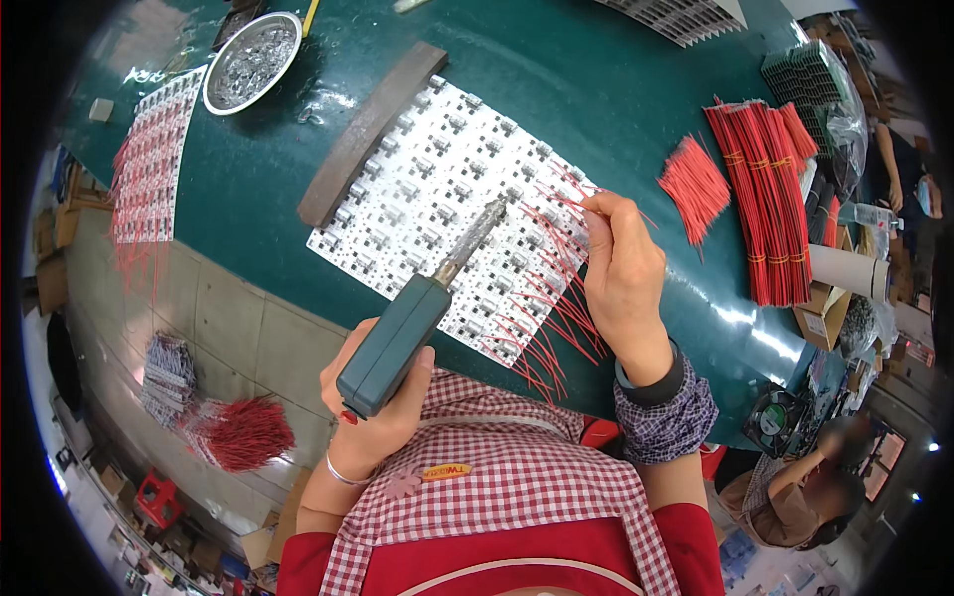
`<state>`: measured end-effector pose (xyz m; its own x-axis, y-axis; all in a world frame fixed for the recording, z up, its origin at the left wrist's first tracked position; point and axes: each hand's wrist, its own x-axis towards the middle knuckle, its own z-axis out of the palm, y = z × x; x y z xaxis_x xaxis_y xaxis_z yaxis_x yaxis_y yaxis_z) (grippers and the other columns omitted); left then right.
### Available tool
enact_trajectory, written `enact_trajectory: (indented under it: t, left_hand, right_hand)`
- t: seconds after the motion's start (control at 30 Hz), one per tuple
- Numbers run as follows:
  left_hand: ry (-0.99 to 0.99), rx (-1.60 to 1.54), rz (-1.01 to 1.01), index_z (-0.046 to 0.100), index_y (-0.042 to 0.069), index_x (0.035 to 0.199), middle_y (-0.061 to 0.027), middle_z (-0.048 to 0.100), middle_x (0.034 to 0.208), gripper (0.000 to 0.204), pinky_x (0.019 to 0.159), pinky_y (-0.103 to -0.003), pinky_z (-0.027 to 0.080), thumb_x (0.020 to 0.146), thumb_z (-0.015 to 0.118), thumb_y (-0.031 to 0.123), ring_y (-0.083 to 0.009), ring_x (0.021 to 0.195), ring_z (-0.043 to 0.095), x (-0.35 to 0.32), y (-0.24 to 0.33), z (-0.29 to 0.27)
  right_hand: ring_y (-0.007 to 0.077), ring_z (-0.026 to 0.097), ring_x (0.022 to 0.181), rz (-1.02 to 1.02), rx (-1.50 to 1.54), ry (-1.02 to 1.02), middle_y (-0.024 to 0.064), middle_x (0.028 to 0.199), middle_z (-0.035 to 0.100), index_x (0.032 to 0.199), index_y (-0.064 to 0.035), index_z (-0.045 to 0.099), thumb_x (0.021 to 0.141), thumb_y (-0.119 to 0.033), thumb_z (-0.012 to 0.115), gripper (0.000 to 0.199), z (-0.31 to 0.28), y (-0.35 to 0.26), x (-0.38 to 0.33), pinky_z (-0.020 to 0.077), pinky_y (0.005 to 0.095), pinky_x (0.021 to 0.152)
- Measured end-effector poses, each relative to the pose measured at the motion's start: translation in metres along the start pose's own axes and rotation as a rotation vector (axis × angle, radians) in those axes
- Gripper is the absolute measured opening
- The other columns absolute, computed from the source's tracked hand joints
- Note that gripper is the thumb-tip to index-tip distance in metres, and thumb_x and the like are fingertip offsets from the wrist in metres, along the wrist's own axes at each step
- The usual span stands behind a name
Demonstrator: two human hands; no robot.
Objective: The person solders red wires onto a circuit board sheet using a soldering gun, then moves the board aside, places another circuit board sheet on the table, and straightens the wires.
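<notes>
My left hand (394, 425) is wrapped round a dark green soldering gun (396, 343). Its metal tip points up and right, over a white panel of small circuit boards (397, 238). With thumb and fingers pinched, my right hand (626, 283) holds a thin red wire (574, 202) at the panel's right edge. Other red wires (566, 318) hang off the panel's right and lower right side. A dark straight bar (373, 139) lies along the panel's upper left edge. Whether the tip touches the panel, I cannot tell.
At the upper left stands a metal bowl (217, 102) of silvery bits, beside another wired panel (149, 159). Loose red wires (696, 184) and tied wire bundles (760, 199) lie to the right. A black fan (777, 417) sits near the table's right end. Another person (795, 492) is lower right.
</notes>
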<state>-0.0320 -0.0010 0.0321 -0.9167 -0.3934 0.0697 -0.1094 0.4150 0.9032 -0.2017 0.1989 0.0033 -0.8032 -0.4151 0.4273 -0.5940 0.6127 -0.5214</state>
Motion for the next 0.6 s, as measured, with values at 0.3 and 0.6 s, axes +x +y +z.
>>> enact_trajectory:
  t: [0.3, 0.6]
  left_hand:
    - [0.016, -0.003, -0.003, 0.069, -0.008, 0.096, -0.0141, 0.069, 0.091, 0.019, 0.062, -0.028, 0.053, 0.078, 0.075, -0.005, -0.0191, 0.069, 0.066, 0.006, 0.0, 0.001]
    - [0.098, -0.002, -0.004, 0.07, -0.006, 0.101, -0.013, 0.072, 0.093, 0.025, 0.069, -0.031, 0.055, 0.079, 0.079, 0.001, -0.0202, 0.075, 0.068, 0.008, -0.003, 0.003]
  right_hand:
    - [0.0339, 0.066, 0.075, 0.091, -0.053, -0.014, 0.0154, 0.093, 0.066, 0.109, -0.0016, 0.056, 0.099, -0.004, 0.056, 0.01, -0.011, 0.011, 0.001, 0.051, 0.0416, 0.064]
    - [0.0288, 0.063, 0.081, 0.37, 0.076, 0.012, 0.0152, 0.097, 0.064, 0.113, 0.0004, 0.053, 0.108, -0.011, 0.042, 0.017, -0.039, 0.025, 0.006, 0.0494, 0.0376, 0.075]
